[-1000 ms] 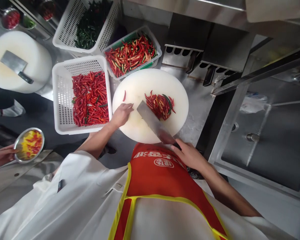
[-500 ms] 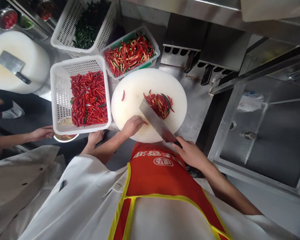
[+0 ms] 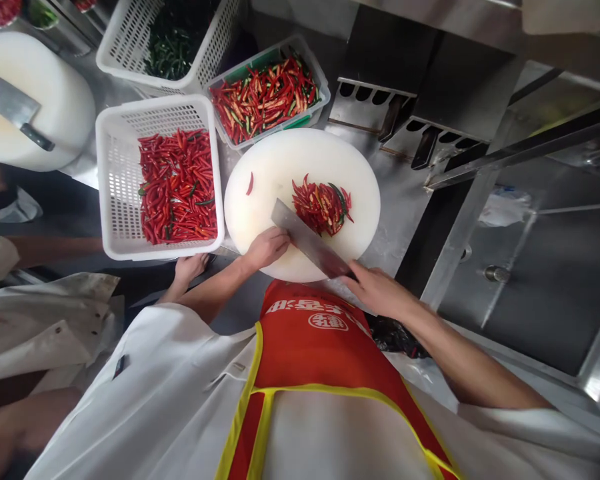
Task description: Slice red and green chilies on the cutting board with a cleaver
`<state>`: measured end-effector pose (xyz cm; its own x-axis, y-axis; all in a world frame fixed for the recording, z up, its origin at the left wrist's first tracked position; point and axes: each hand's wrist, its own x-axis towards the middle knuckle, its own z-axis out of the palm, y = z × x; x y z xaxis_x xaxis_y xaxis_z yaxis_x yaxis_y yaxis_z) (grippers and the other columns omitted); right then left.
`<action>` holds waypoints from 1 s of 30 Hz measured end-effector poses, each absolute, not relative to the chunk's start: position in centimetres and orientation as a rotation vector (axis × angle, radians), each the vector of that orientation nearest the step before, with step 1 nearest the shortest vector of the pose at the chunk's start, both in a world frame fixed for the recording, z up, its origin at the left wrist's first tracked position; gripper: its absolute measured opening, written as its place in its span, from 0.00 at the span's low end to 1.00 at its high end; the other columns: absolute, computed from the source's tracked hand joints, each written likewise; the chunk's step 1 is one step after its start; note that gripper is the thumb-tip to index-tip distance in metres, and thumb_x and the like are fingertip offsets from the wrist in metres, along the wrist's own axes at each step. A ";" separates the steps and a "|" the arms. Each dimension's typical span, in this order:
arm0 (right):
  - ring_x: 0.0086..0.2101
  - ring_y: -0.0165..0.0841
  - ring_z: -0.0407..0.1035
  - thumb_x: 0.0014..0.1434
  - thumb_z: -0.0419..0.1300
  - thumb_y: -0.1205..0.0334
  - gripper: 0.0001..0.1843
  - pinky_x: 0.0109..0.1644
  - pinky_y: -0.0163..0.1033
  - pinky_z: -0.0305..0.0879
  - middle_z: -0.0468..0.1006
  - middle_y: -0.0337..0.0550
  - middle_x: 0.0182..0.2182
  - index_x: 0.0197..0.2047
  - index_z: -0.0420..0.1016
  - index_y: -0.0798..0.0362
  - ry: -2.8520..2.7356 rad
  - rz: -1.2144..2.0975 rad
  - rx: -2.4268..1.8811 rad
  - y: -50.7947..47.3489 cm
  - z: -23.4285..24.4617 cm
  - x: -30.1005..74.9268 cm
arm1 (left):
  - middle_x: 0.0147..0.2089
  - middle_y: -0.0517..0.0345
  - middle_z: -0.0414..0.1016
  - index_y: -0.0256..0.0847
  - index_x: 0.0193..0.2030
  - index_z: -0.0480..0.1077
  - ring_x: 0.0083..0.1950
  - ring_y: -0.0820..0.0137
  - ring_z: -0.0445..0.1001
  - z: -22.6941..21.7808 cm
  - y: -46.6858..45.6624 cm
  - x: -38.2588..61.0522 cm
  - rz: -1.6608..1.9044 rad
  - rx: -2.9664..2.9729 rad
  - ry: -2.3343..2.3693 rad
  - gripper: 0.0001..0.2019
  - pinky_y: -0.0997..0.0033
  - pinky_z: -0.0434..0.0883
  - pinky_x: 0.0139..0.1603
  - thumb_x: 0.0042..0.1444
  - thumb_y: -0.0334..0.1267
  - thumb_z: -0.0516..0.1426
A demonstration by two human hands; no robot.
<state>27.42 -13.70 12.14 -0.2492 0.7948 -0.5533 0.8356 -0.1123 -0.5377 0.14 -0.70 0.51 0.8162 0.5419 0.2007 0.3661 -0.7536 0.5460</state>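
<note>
My right hand (image 3: 377, 288) is closed round the handle of a cleaver (image 3: 313, 247), whose blade lies slantwise over the round white cutting board (image 3: 340, 150). My left hand (image 3: 269, 247) rests at the board's near left edge with its fingers curled against the blade. The red chili pepper in its fingertips is almost wholly hidden by hand and blade. Just beyond the blade lies a pile of cut chilies (image 3: 323, 207), mostly red with a little green. One single red chili piece (image 3: 251, 183) sits apart on the board's left side.
A white basket of whole red chilies (image 3: 180, 187) stands left of the board. Behind are a tub of cut chilies (image 3: 267, 97) and a basket of green chilies (image 3: 173, 40). Another cleaver (image 3: 13, 100) lies on a second board. A sink (image 3: 520, 280) is right; co-workers stand left.
The cleaver blade has shifted slightly left, up to my left fingertips, covering the chili tip that stuck out. The co-worker's hand and the bowl under the basket have gone from sight.
</note>
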 end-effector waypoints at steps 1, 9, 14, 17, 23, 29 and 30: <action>0.34 0.42 0.73 0.69 0.48 0.57 0.09 0.32 0.38 0.51 0.78 0.48 0.33 0.45 0.64 0.52 2.082 -1.289 1.925 -13.2 11.2 26.7 | 0.43 0.48 0.74 0.39 0.42 0.72 0.44 0.65 0.73 0.7 -0.7 0.2 0.467 2.513 0.662 0.11 0.62 0.74 0.46 0.67 0.35 0.49; 0.29 0.38 0.72 0.68 0.48 0.52 0.11 0.30 0.36 0.55 0.75 0.41 0.26 0.42 0.63 0.50 1.919 -1.567 2.182 -13.9 9.1 26.8 | 0.45 0.48 0.75 0.39 0.44 0.73 0.49 0.63 0.72 2.3 3.7 -1.3 0.492 2.523 0.792 0.12 0.60 0.73 0.52 0.66 0.35 0.48; 0.36 0.41 0.74 0.69 0.47 0.52 0.13 0.35 0.38 0.60 0.78 0.44 0.33 0.44 0.67 0.49 2.011 -1.592 2.016 -16.9 10.7 27.9 | 0.56 0.45 0.70 0.37 0.47 0.75 0.55 0.57 0.68 2.9 12.0 -3.3 0.357 2.600 1.068 0.16 0.50 0.67 0.59 0.57 0.27 0.49; 0.38 0.42 0.74 0.69 0.47 0.54 0.12 0.38 0.39 0.60 0.79 0.43 0.35 0.44 0.69 0.48 2.065 -1.599 1.881 -17.6 10.6 27.6 | 0.48 0.46 0.74 0.37 0.42 0.76 0.51 0.57 0.71 3.2 13.8 -3.7 0.184 2.630 0.915 0.14 0.52 0.68 0.57 0.57 0.28 0.50; 0.35 0.42 0.74 0.69 0.47 0.51 0.15 0.33 0.38 0.58 0.79 0.46 0.34 0.49 0.67 0.50 1.850 -1.546 2.198 -16.5 10.1 27.7 | 0.43 0.49 0.75 0.38 0.46 0.75 0.46 0.62 0.73 3.0 7.3 -1.7 0.291 2.559 0.825 0.12 0.60 0.72 0.50 0.63 0.34 0.51; 0.38 0.44 0.74 0.69 0.47 0.53 0.13 0.34 0.38 0.56 0.79 0.47 0.37 0.47 0.66 0.50 1.975 -1.429 2.115 -15.5 11.8 27.8 | 0.47 0.49 0.74 0.42 0.47 0.74 0.50 0.63 0.71 2.0 0.6 0.3 0.322 2.536 0.663 0.13 0.61 0.71 0.51 0.67 0.34 0.48; 0.39 0.44 0.74 0.69 0.47 0.54 0.13 0.35 0.38 0.56 0.79 0.47 0.39 0.49 0.67 0.50 2.008 -1.424 2.082 -15.4 12.1 27.8 | 0.47 0.49 0.74 0.42 0.47 0.74 0.50 0.63 0.71 1.9 0.3 0.4 0.336 2.536 0.683 0.13 0.61 0.72 0.50 0.67 0.35 0.48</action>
<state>27.83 -15.45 12.11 -0.1640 0.8393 -0.5184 0.7667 -0.2222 -0.6024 0.37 0.28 1.85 0.8447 0.5246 0.1063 0.4044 -0.7556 0.5153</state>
